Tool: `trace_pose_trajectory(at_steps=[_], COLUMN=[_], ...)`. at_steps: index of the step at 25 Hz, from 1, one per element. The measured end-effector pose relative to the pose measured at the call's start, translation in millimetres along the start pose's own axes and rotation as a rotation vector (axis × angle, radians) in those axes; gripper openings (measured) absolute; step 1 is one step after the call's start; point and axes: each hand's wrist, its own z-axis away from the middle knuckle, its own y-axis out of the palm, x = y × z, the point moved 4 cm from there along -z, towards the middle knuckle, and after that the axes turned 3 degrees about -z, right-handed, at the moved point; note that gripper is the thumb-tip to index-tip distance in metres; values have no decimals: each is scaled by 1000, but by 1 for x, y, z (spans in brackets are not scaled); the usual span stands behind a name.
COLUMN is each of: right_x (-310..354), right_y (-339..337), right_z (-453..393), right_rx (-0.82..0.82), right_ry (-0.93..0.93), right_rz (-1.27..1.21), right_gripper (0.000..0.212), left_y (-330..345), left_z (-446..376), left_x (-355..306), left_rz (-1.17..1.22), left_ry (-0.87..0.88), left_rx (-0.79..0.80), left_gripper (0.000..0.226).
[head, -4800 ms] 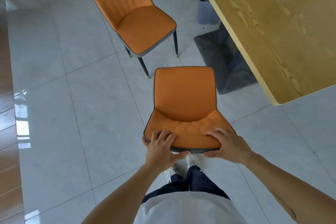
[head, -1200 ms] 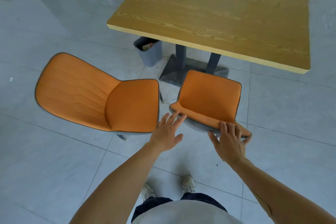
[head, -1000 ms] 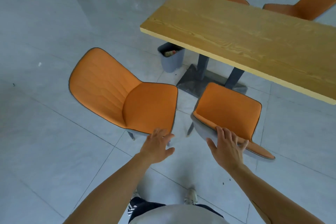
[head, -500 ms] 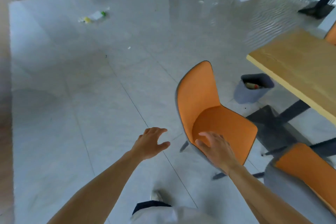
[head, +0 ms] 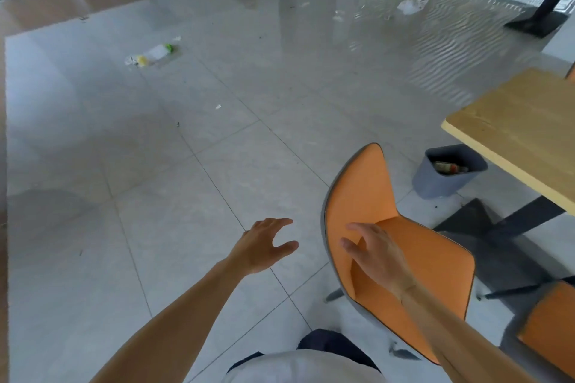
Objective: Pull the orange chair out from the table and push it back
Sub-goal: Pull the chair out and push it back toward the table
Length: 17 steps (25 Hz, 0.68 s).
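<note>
Hands [head: 264, 246] [head: 378, 253] spread, empty, right seemingly over orange chair [head: 367, 196], no legible writing

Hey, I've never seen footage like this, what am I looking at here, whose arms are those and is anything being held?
There is no machine here. A camera worn on a person's head looks forward and down, so the two bare arms are the wearer's own. The left hand hangs over the tiled floor with relaxed fingers, holding nothing. The right hand reaches over an orange chair with fingers spread; I cannot tell if it touches the chair. On the right is a wooden table, with a grey bin standing beside it. Part of a second orange chair shows at the lower right. A plastic bottle lies far off on the floor.
</note>
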Motion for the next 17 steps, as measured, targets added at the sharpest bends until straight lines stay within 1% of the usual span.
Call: trace_pose_trajectory(at_steps=[4,8,13,17], right_x=[-7,-18,-43,-62], right_y=[-15,-34,-41,-26], right_z=[-36,-65,-81,-94], right_rx=[-14,-75,-198,-287], right_ry=[40,73,245,440], right_rz=[-59,-94,-117,-156], right_gripper=[46,47,51,54], left_y=[-18,-29,-24,-15], left_z=[-55,-126,-219,-291], left_x=[-16,-42,-81,-105], left_rz=[-15,-90,-240,-466], left_ry=[26,103,308,556], left_rx=[83,143,262,353], left_gripper=[63,63,67,67])
